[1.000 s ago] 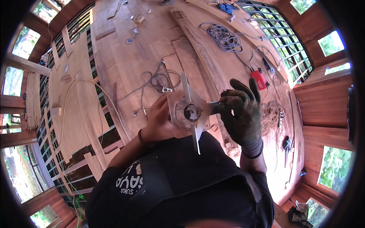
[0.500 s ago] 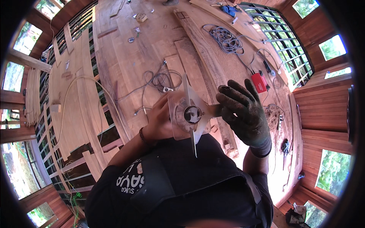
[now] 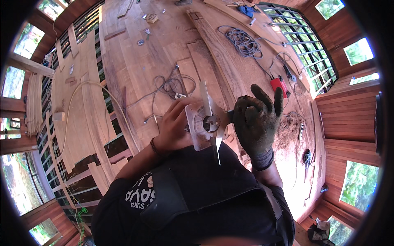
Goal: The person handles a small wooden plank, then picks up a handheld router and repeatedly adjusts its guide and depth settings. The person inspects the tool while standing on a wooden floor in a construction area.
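In front of my chest is what looks like a trim router (image 3: 211,123), with a clear square plastic base plate (image 3: 192,131) facing up. Thin flat metal wings (image 3: 205,98) stick out from its round centre opening, one away from me and one toward me. My bare left hand (image 3: 174,125) is wrapped round its body from the left; the palm side is hidden. On the right, my right hand (image 3: 258,123) wears a dark, dirty work glove. Its thumb and nearest fingers are curled together beside the router's dark side arm (image 3: 230,116), while two other fingers point up. What they pinch is hidden.
Loose planks (image 3: 219,57) lie on the wooden floor. A coiled grey cable (image 3: 246,43) and a tangled cable (image 3: 174,84) are ahead. A red box (image 3: 279,87) stands at right, near a sawdust pile (image 3: 289,133). Open floor joists (image 3: 117,145) show at left.
My right hand has come lower and slightly left, and its nearer fingers have curled in from a more stretched pose. The router has shifted a little to the right in my left hand.
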Demonstrator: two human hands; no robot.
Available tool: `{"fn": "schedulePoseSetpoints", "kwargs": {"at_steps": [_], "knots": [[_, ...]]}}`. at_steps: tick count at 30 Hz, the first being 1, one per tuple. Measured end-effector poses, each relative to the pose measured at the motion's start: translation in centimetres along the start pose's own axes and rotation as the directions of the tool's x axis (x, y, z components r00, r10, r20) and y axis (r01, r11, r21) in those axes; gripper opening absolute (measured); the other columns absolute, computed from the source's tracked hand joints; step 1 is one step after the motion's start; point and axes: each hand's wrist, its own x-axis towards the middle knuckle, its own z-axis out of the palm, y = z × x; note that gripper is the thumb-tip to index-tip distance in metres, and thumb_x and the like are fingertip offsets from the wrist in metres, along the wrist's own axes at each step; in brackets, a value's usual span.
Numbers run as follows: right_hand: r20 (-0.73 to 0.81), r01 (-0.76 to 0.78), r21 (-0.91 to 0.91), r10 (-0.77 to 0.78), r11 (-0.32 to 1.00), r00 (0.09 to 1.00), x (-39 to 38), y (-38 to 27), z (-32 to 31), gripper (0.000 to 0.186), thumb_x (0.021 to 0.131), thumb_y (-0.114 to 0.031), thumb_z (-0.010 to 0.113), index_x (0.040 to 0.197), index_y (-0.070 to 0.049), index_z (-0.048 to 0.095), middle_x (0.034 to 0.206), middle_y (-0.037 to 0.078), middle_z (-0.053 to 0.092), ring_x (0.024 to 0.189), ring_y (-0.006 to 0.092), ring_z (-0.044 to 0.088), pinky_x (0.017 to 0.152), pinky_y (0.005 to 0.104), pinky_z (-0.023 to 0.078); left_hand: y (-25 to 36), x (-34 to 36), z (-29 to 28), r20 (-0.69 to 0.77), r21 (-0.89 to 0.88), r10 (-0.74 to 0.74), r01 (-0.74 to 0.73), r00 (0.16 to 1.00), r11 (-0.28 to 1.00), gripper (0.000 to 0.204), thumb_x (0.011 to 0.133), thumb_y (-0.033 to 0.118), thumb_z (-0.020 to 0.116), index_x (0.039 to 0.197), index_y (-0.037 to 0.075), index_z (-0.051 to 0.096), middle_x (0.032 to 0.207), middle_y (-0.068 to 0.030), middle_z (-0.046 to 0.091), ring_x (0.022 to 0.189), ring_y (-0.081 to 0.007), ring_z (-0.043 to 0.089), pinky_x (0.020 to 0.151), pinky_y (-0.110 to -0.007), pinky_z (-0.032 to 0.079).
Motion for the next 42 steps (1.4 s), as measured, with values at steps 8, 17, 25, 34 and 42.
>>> {"fn": "schedulePoseSetpoints", "kwargs": {"at_steps": [8,17,25,34,42], "knots": [[0.203,-0.023,0.373,-0.057,0.928,0.978,0.7,2.6,-1.9,0.048,0.088,-0.018,0.073,0.134,-0.011,0.062,0.131,0.012,0.066,0.133,0.0387,0.054,0.117,0.062,0.029,-0.4,-0.5,-0.5,0.014,-0.123,-0.092,0.093,0.996,0.988,0.087,0.058,0.039,0.096,0.126,-0.003,0.061,0.12,-0.019,0.064,0.112,-0.034,0.064,0.098,-0.042,0.05],[0.31,0.307,0.351,-0.419,0.885,0.853,2.0,3.7,-3.6,0.041,0.079,-0.035,0.083,0.112,-0.012,0.073,0.115,0.008,0.072,0.12,0.0301,0.065,0.112,0.0566,0.04,-1.0,-0.3,-0.7,0.135,-0.339,-0.062,0.105,0.989,0.935,0.088,0.062,0.038,0.096,0.132,-0.001,0.059,0.126,-0.0181,0.064,0.114,-0.0355,0.065,0.1,-0.044,0.05],[0.275,0.403,0.376,-0.516,0.834,0.811,2.4,2.5,-3.5,0.034,0.072,-0.037,0.084,0.092,-0.012,0.075,0.098,0.007,0.072,0.11,0.0319,0.069,0.109,0.0571,0.044,-2.7,0.9,-1.2,0.323,-0.443,0.026,0.127,0.946,0.888,0.091,0.061,0.035,0.097,0.134,0.0,0.057,0.124,-0.016,0.066,0.115,-0.0317,0.065,0.101,-0.041,0.049],[0.229,0.414,0.361,-0.51,0.836,0.829,1.1,2.7,-3.2,0.03,0.069,-0.038,0.084,0.072,-0.011,0.071,0.081,0.007,0.071,0.097,0.0307,0.073,0.108,0.0568,0.046,-2.0,0.5,-0.6,0.314,-0.454,0.024,0.128,0.949,0.882,0.089,0.062,0.034,0.097,0.134,0.0,0.058,0.129,-0.0165,0.064,0.118,-0.0332,0.063,0.102,-0.042,0.048],[0.293,0.078,-0.113,-0.041,0.991,0.955,-1.4,2.3,-3.7,0.05,0.086,-0.043,0.075,0.123,-0.009,0.069,0.13,0.009,0.063,0.13,0.0312,0.056,0.119,0.0547,0.03,-1.1,-0.3,0.7,0.078,-0.206,-0.136,0.149,0.988,0.967,0.087,0.061,0.028,0.096,0.134,0.0,0.057,0.129,-0.0153,0.063,0.119,-0.0316,0.063,0.102,-0.041,0.05]]}}
